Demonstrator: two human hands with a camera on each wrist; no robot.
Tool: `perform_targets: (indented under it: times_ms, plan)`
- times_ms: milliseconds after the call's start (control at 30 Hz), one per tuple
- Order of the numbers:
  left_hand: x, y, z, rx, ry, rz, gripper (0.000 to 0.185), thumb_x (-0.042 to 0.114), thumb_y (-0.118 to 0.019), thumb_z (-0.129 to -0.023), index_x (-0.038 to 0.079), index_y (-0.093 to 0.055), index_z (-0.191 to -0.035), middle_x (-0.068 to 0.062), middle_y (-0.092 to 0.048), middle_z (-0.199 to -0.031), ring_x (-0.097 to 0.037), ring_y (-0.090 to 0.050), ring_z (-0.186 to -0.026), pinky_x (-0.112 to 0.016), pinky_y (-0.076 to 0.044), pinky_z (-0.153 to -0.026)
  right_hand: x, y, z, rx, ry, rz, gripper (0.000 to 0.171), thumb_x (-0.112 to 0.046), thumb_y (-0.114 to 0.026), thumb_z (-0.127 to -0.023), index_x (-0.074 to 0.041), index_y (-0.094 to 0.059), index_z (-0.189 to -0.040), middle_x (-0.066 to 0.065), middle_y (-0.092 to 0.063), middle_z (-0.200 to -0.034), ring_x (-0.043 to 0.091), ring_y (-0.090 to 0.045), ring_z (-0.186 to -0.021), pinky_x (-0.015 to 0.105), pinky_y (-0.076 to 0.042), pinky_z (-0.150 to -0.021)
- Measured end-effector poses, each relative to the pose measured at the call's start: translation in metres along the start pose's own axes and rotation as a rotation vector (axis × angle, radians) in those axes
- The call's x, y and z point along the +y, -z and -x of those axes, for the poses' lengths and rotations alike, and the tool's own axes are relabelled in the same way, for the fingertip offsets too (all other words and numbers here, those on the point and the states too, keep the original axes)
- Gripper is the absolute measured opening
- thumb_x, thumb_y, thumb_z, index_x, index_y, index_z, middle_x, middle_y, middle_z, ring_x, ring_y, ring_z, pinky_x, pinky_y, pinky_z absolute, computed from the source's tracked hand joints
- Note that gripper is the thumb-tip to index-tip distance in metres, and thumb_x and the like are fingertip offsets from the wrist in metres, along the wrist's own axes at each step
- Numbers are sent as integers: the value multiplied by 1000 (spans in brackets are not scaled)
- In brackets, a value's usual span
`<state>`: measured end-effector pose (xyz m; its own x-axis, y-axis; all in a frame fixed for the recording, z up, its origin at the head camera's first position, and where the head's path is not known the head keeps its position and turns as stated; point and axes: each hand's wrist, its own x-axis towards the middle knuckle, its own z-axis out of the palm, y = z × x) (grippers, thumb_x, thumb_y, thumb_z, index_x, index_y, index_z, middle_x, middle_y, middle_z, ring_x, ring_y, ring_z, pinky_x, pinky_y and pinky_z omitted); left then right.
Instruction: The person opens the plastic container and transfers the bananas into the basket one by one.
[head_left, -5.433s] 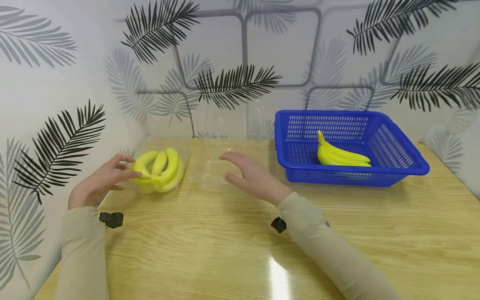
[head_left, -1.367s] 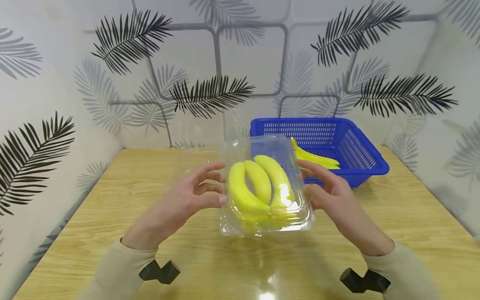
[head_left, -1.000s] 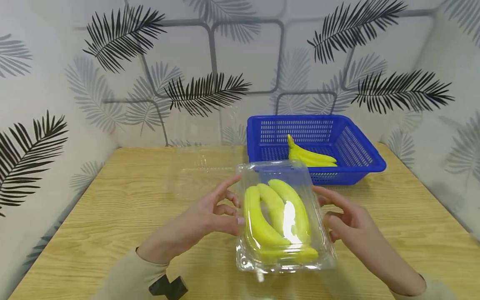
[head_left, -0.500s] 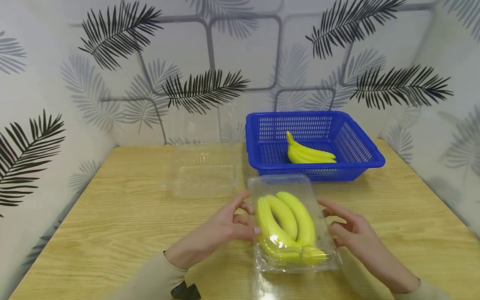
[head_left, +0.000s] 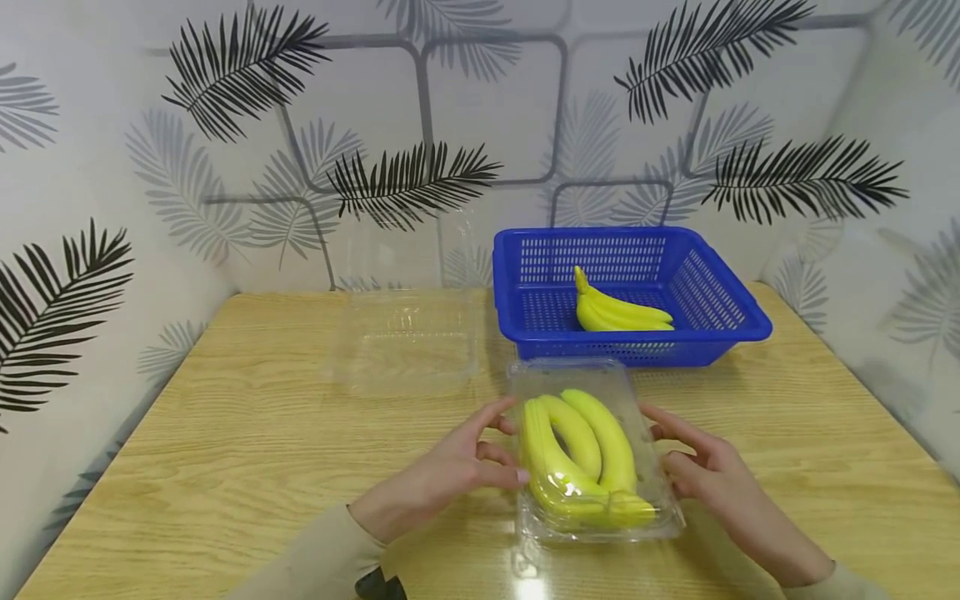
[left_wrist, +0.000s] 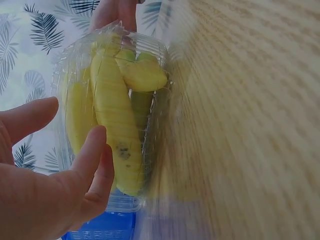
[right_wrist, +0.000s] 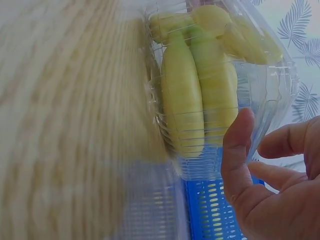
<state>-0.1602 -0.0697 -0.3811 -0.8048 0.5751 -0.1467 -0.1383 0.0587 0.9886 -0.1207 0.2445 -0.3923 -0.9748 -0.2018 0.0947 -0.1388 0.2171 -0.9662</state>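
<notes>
A clear plastic clamshell box (head_left: 645, 442) lies on the table in front of the blue basket, its lid down over a bunch of yellow bananas (head_left: 611, 442). Along the box's left side my left hand (head_left: 457, 462) has its fingertips at the wall, fingers loosely bent. My right hand (head_left: 731, 487) faces the opposite side the same way. In the left wrist view, fingers (left_wrist: 92, 150) lie close against the box wall. The right wrist view has a fingertip (right_wrist: 240, 122) at the wall; contact is hard to tell there. Neither hand wraps round the box.
Behind the box stands a blue plastic basket (head_left: 637, 335) holding another banana bunch (head_left: 618, 312). To its left, a second clear clamshell (head_left: 408, 367) sits with its lid up near the patterned wall (head_left: 495, 100). All stand on a wood-grain table (head_left: 247, 467).
The banana box came from the table's far left, carried between both hands, and now rests in front of the basket. Over the last half second it shifts very slightly; the hands stay beside it.
</notes>
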Motion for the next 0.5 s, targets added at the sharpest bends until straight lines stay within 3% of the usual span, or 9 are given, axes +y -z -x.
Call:
perform_targets:
  times_ms: [100,167,233,300,367,433,500]
  plan:
    - [-1,-1,0,5,-3,6,90,7,-76,-81,17,-26,-156,-10,-38,-134,-21,-61,-98,-41,-43,-98,-1,2,1,-1,-14,5,55,7,-45,-95,-4,-42,-148,24,-45,-126,15,-63,-74,34,-57,-60]
    - [0,-2,1,11,1,18,86,7,-73,-83,16,-27,-155,-11,-38,-134,-22,-62,-97,-42,-45,-97,-2,3,1,15,25,76,52,6,-47,-95,-3,-44,-146,24,-48,-126,13,-63,-76,33,-57,-61]
    - [-1,-2,1,20,8,41,81,5,-68,-84,15,-28,-153,-14,-38,-133,-24,-64,-96,-42,-47,-96,-6,2,3,63,132,233,51,8,-51,-94,-5,-50,-143,17,-52,-126,9,-61,-85,26,-56,-67]
    - [-1,-1,1,32,15,63,79,3,-64,-84,14,-27,-152,-16,-38,-133,-25,-65,-93,-42,-49,-95,-14,-2,7,118,282,434,50,6,-58,-91,-8,-55,-139,12,-54,-128,11,-57,-102,21,-51,-84]
    - [-2,-2,0,42,22,76,81,0,-62,-82,12,-25,-152,-18,-38,-132,-25,-65,-91,-40,-51,-92,-23,-10,14,143,419,650,51,-3,-67,-89,-14,-57,-138,5,-52,-137,16,-48,-121,25,-41,-101]
    - [-4,-3,-1,42,25,70,85,-1,-65,-80,12,-23,-153,-17,-39,-131,-23,-64,-91,-39,-50,-93,-30,-21,20,74,521,794,56,-17,-72,-89,-18,-53,-142,4,-45,-147,25,-36,-136,32,-28,-112]
    - [-6,-4,-2,23,23,78,91,-3,-69,-79,12,-20,-154,-17,-41,-129,-22,-65,-89,-38,-50,-91,-33,-30,25,-48,544,899,67,-32,-74,-87,-21,-47,-147,5,-36,-155,33,-24,-143,43,-18,-117]
